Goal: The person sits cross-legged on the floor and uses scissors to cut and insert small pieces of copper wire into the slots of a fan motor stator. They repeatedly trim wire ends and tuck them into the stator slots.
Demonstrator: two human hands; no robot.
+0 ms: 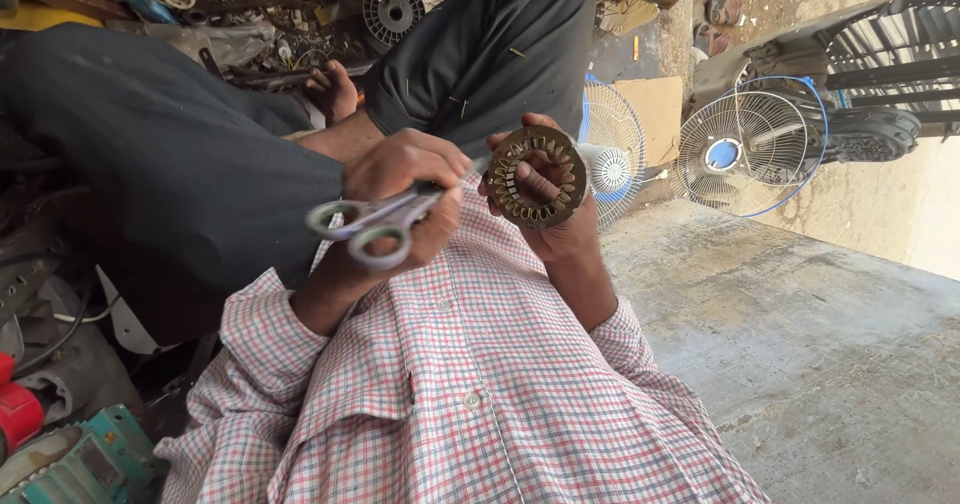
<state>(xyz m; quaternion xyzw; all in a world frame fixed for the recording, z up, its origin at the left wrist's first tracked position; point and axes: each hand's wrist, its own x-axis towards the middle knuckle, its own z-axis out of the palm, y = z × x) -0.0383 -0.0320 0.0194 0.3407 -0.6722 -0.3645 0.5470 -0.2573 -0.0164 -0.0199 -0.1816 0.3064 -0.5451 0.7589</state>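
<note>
Two hands meet in mid-air above the checked shirt (470, 384): the left hand (405, 199) is closed on scissors (375, 219), the right hand (555, 219) grips a slotted metal ring (537, 176). The scissors' long axis runs sideways, tips touching the ring's near edge.

Brown cardboard piece (652, 114) behind fan guard (610, 154)

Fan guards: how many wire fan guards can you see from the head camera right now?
2. One blue-rimmed fan guard stands on the floor at right; a second fan guard sits just behind the hand holding the slotted metal ring, partly hidden. Others may be out of view.
</note>
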